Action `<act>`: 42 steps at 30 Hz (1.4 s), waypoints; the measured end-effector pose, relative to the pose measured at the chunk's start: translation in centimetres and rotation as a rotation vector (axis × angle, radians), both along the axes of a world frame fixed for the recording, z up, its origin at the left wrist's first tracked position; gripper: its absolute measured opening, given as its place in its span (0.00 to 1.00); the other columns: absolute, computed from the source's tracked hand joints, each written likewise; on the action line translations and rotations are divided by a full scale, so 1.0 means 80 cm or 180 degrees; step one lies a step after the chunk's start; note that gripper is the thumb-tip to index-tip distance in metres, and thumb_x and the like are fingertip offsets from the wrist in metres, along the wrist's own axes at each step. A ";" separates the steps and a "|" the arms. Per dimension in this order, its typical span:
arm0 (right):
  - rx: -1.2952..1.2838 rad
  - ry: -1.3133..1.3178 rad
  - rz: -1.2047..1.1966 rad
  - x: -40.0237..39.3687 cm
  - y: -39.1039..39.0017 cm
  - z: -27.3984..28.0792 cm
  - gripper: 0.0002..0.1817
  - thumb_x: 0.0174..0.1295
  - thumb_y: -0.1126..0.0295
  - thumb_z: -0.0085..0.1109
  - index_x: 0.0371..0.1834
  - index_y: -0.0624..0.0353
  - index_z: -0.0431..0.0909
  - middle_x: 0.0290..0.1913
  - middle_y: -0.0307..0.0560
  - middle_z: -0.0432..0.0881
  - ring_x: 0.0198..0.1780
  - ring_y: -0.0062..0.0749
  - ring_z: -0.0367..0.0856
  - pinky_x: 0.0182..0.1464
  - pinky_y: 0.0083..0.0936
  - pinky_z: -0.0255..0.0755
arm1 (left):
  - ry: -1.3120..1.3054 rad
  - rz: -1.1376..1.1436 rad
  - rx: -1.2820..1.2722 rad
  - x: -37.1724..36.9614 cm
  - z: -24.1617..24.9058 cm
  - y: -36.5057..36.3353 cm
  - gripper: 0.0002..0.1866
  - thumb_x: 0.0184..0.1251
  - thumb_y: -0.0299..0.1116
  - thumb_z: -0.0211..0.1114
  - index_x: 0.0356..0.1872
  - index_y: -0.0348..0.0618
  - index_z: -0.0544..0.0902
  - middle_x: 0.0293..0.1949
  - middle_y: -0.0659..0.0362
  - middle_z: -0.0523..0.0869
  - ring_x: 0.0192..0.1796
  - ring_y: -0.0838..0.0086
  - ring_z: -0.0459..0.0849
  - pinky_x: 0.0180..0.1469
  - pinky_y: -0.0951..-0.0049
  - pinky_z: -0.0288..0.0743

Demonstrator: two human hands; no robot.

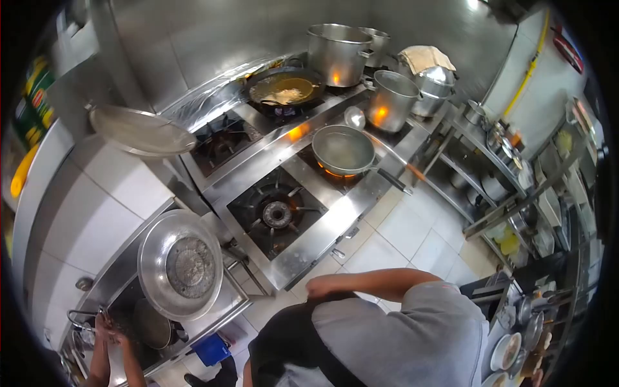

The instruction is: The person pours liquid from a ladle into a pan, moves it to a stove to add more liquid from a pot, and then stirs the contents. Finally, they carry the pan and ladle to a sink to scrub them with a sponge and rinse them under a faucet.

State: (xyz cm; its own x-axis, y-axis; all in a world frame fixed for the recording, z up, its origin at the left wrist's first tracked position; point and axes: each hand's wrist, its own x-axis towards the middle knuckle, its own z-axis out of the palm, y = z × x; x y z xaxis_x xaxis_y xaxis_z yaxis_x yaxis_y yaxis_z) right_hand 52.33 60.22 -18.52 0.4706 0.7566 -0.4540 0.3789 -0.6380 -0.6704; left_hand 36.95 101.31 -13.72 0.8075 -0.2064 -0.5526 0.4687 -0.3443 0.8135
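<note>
My grey sleeve and black apron fill the bottom middle. My right arm is bent across, and my right hand (314, 289) is close against the apron (284, 338) at waist height, its fingers hidden. Only a strip of bare skin shows at the apron's lower left; my left hand itself cannot be made out. Nearest ahead is the stove, with an unlit burner (277, 214) and a pan (343, 149) of cloudy liquid over a flame. At the lower left, another person's two hands (108, 330) are close together by a tap (80, 318) over the sink.
A wide metal colander (158, 261) rests at the sink. Behind the stove stand a wok (258, 87) of oil with food frying and several tall pots (338, 55). A ladle (354, 117) lies beside the pan, whose handle juts over the edge. Shelves (483, 164) with cookware line the right.
</note>
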 end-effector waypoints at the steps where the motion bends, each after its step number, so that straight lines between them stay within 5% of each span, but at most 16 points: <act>1: -0.0360 0.0099 -0.0155 0.004 -0.034 -0.001 0.21 0.59 0.59 0.54 0.29 0.71 0.82 0.31 0.65 0.83 0.36 0.55 0.83 0.42 0.46 0.75 | -0.0015 -0.0063 0.0068 0.006 -0.002 -0.014 0.11 0.69 0.30 0.56 0.47 0.37 0.81 0.43 0.52 0.85 0.45 0.64 0.85 0.45 0.62 0.82; 9: -0.0355 0.0431 -0.3320 0.092 -0.341 -0.107 0.26 0.58 0.56 0.55 0.35 0.79 0.78 0.39 0.72 0.82 0.31 0.54 0.85 0.32 0.43 0.78 | -0.0112 -0.0247 0.0468 0.053 -0.035 -0.220 0.13 0.69 0.34 0.56 0.46 0.37 0.82 0.43 0.50 0.86 0.47 0.61 0.85 0.48 0.61 0.80; 13: -0.0024 -0.1092 -0.2977 0.120 -0.424 -0.162 0.26 0.59 0.56 0.57 0.31 0.79 0.77 0.40 0.72 0.81 0.32 0.49 0.85 0.30 0.41 0.78 | 0.0139 -0.0233 0.0718 0.015 -0.035 -0.315 0.14 0.69 0.35 0.56 0.45 0.37 0.82 0.43 0.49 0.86 0.48 0.60 0.84 0.50 0.61 0.79; 15: -0.0488 0.0194 -0.3134 0.137 -0.431 -0.150 0.31 0.57 0.50 0.59 0.43 0.76 0.79 0.49 0.71 0.80 0.55 0.58 0.80 0.57 0.42 0.74 | 0.0202 -0.0288 0.0857 0.009 -0.026 -0.350 0.14 0.69 0.36 0.56 0.45 0.36 0.82 0.44 0.49 0.86 0.49 0.59 0.84 0.51 0.60 0.78; 16: -0.0418 0.0444 -0.3066 0.143 -0.432 -0.152 0.26 0.59 0.53 0.60 0.38 0.74 0.78 0.34 0.61 0.80 0.40 0.44 0.84 0.35 0.35 0.80 | 0.0208 -0.0312 0.0925 0.009 -0.023 -0.366 0.15 0.70 0.37 0.56 0.45 0.36 0.83 0.44 0.48 0.86 0.49 0.59 0.84 0.51 0.60 0.78; 17: -0.0402 0.0468 -0.3035 0.146 -0.429 -0.154 0.26 0.59 0.53 0.60 0.38 0.74 0.78 0.34 0.61 0.80 0.40 0.44 0.84 0.35 0.35 0.80 | 0.0212 -0.0334 0.0987 0.009 -0.021 -0.381 0.15 0.70 0.37 0.56 0.45 0.36 0.83 0.44 0.48 0.86 0.49 0.58 0.84 0.51 0.60 0.78; 20: 0.1924 0.1675 -0.4393 0.138 -0.431 -0.168 0.20 0.66 0.56 0.57 0.51 0.62 0.76 0.41 0.48 0.79 0.35 0.37 0.79 0.43 0.41 0.82 | 0.0255 -0.0424 0.1182 -0.002 -0.014 -0.415 0.16 0.70 0.38 0.56 0.45 0.36 0.83 0.44 0.47 0.86 0.50 0.57 0.84 0.53 0.60 0.77; 22: 0.3956 0.3626 -0.4140 0.128 -0.489 -0.232 0.19 0.69 0.53 0.54 0.50 0.58 0.76 0.49 0.48 0.75 0.35 0.34 0.77 0.49 0.46 0.79 | 0.0277 -0.0512 0.1332 -0.009 -0.002 -0.422 0.16 0.70 0.39 0.56 0.45 0.36 0.83 0.44 0.47 0.86 0.51 0.57 0.84 0.53 0.59 0.76; 23: 0.3972 0.3647 -0.4108 0.117 -0.518 -0.164 0.19 0.69 0.53 0.54 0.50 0.58 0.76 0.49 0.48 0.75 0.35 0.34 0.77 0.49 0.46 0.79 | 0.0256 -0.0543 0.1397 -0.007 -0.003 -0.427 0.17 0.70 0.40 0.56 0.44 0.36 0.83 0.44 0.47 0.86 0.51 0.56 0.84 0.54 0.59 0.76; 24: 0.3502 0.2754 -0.5101 0.123 -0.516 -0.060 0.23 0.71 0.48 0.50 0.52 0.57 0.75 0.49 0.46 0.73 0.35 0.33 0.77 0.52 0.50 0.77 | 0.0230 -0.0557 0.1452 -0.005 -0.005 -0.433 0.17 0.70 0.40 0.56 0.44 0.36 0.83 0.44 0.46 0.86 0.51 0.56 0.84 0.54 0.59 0.76; 25: 0.3747 0.3620 -0.4666 0.126 -0.544 0.005 0.23 0.73 0.50 0.45 0.57 0.59 0.72 0.53 0.43 0.74 0.33 0.30 0.76 0.52 0.55 0.77 | 0.0207 -0.0564 0.1498 -0.005 -0.007 -0.440 0.17 0.70 0.41 0.56 0.44 0.36 0.84 0.44 0.46 0.86 0.51 0.55 0.84 0.55 0.59 0.76; 28: 0.3026 0.3075 -0.4268 0.139 -0.559 0.075 0.24 0.71 0.50 0.50 0.56 0.60 0.72 0.52 0.46 0.78 0.39 0.37 0.81 0.50 0.56 0.77 | 0.0186 -0.0631 0.1627 -0.012 -0.010 -0.458 0.18 0.70 0.42 0.55 0.44 0.36 0.84 0.44 0.45 0.86 0.52 0.54 0.84 0.56 0.58 0.75; 30: 0.1434 0.1546 -0.3581 0.140 -0.521 0.121 0.22 0.64 0.56 0.59 0.52 0.63 0.73 0.47 0.54 0.82 0.44 0.49 0.83 0.49 0.51 0.76 | 0.0200 -0.0715 0.1696 -0.023 -0.012 -0.473 0.19 0.71 0.43 0.55 0.44 0.35 0.84 0.45 0.45 0.86 0.53 0.54 0.84 0.57 0.58 0.74; 34: 0.0864 -0.0015 -0.3343 0.141 -0.489 0.109 0.19 0.52 0.67 0.60 0.46 0.67 0.75 0.42 0.67 0.81 0.48 0.60 0.81 0.52 0.42 0.74 | 0.0265 -0.0663 0.1454 -0.001 -0.022 -0.502 0.21 0.67 0.45 0.60 0.45 0.34 0.83 0.45 0.40 0.85 0.55 0.48 0.82 0.56 0.57 0.75; 36: 0.0842 -0.0197 -0.3450 0.141 -0.485 0.095 0.20 0.53 0.67 0.60 0.47 0.67 0.75 0.42 0.67 0.82 0.49 0.60 0.80 0.53 0.43 0.74 | 0.0648 -0.0782 0.0974 0.002 -0.027 -0.506 0.18 0.74 0.38 0.49 0.52 0.37 0.80 0.54 0.40 0.80 0.60 0.47 0.76 0.63 0.56 0.69; 42: 0.0730 -0.0438 -0.3546 0.146 -0.482 0.072 0.22 0.53 0.66 0.60 0.50 0.66 0.76 0.44 0.67 0.82 0.52 0.62 0.80 0.54 0.45 0.73 | 0.0632 -0.0676 0.1166 -0.003 -0.035 -0.493 0.19 0.70 0.42 0.55 0.50 0.36 0.81 0.50 0.40 0.82 0.57 0.47 0.78 0.60 0.57 0.72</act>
State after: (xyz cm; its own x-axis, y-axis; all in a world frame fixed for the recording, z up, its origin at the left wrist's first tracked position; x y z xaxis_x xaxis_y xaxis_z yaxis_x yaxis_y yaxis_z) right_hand 64.01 21.67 -12.76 0.9663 -0.0535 -0.2518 -0.2409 -0.5333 -0.8109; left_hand 36.71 61.90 -16.52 0.6397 -0.1181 -0.7595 0.4913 -0.6971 0.5222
